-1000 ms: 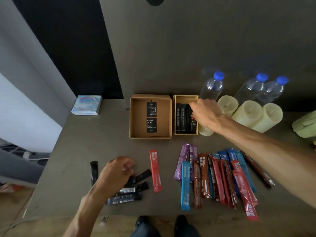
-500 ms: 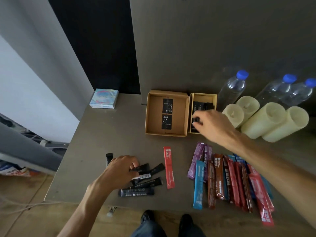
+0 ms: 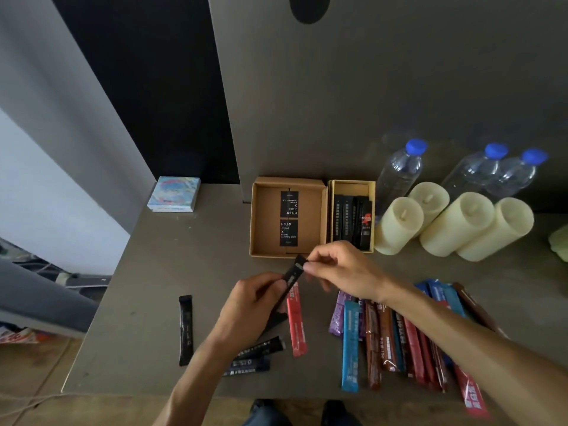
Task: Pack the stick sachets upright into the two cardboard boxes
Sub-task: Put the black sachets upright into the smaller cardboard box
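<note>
A black stick sachet (image 3: 293, 273) is held above the table in front of the boxes. My left hand (image 3: 253, 302) grips its lower part and my right hand (image 3: 338, 272) pinches its top end. The wide cardboard box (image 3: 258, 216) holds only two black label cards. The narrow cardboard box (image 3: 352, 187) to its right contains several black sachets standing side by side. A few more black sachets (image 3: 255, 353) lie under my left forearm, and one black sachet (image 3: 185, 329) lies alone at the left. A red sachet (image 3: 296, 325) and a row of coloured sachets (image 3: 396, 339) lie at the front.
Several cream pillar candles (image 3: 455, 224) lie right of the narrow box, with three clear water bottles (image 3: 399, 172) behind them. A small colourful square pack (image 3: 175, 193) sits at the table's back left corner. The table's front edge (image 3: 153, 393) is near my body.
My left hand lifted a black sachet from the pile. My right hand left the narrow box and came down to pinch that sachet's top end.
</note>
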The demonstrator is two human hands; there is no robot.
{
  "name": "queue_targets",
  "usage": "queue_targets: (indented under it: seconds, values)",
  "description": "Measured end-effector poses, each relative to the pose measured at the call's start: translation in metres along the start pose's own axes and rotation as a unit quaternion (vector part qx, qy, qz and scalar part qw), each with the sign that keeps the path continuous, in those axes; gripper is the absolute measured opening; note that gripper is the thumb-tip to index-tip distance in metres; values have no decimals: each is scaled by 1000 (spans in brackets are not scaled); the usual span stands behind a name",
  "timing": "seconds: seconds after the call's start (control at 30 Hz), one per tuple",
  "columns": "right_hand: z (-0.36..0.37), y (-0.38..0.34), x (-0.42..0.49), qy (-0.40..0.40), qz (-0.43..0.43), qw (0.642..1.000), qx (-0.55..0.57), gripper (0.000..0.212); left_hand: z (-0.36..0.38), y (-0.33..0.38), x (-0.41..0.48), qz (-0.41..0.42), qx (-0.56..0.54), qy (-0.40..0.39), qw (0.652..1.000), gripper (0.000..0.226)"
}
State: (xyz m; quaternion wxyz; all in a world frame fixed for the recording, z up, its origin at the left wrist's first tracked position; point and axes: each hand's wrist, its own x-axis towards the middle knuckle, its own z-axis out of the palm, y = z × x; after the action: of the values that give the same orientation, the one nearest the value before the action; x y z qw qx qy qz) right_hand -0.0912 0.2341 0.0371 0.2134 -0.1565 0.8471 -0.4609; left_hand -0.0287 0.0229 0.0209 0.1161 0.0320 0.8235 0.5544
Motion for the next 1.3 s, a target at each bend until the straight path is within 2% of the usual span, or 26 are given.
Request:
queue_targets:
  seconds: [0.17, 0.27, 0.33, 0.4, 0.47, 0.53, 0.63, 0.73, 0.8, 0.9, 1.03, 1.07, 1.2, 1.3]
  values:
    - [-16, 5, 1, 32, 35, 994, 101, 21, 12, -6, -7, -58, -127, 36, 990, 16]
    - [-18, 10, 2, 39, 47, 991, 117, 19, 20, -6, -8, -90, -169, 76, 979, 15]
    - [-19, 14, 2, 47, 52, 994, 89, 16, 23, -2, -6, -99, -173, 88, 976, 14]
    - [-23, 18, 1, 70, 32, 997, -9, 5, 22, -2, 1, -92, -116, 88, 985, 14]
    - [-25, 19, 1, 70, -18, 988, -139, 20, 19, 0, 9, -77, -33, 82, 993, 14]
    - [-25, 15, 2, 42, -37, 980, -190, 16, 16, 4, 18, -67, -10, 88, 994, 12]
    - [-23, 11, -1, 19, -9, 986, -166, 8, 15, 14, 26, -53, -113, 122, 985, 16]
    - [-13, 16, -7, 14, 25, 997, -70, 6, 21, 18, 31, -51, -193, 137, 970, 11]
    - [-2, 20, -11, 15, 47, 998, -29, 7, 30, 15, 33, -54, -177, 122, 975, 9]
    - [-1, 25, -14, -24, 65, 997, -31, 13, 39, 11, 36, -62, -124, 114, 984, 10]
    - [-25, 25, -8, 93, 12, 995, -33, 23, 41, 13, 39, -37, 13, 99, 994, 19]
    - [-31, 23, -6, 102, -1, 994, -31, 24, 42, 15, 40, -29, 38, 86, 995, 18]
    - [-39, 16, 3, 69, -13, 996, -57, 13, 51, 22, 41, -18, 70, 51, 996, 16]
    - [-48, 17, 3, 84, 12, 995, -45, 10, 59, 20, 41, -32, 57, 38, 997, 11]
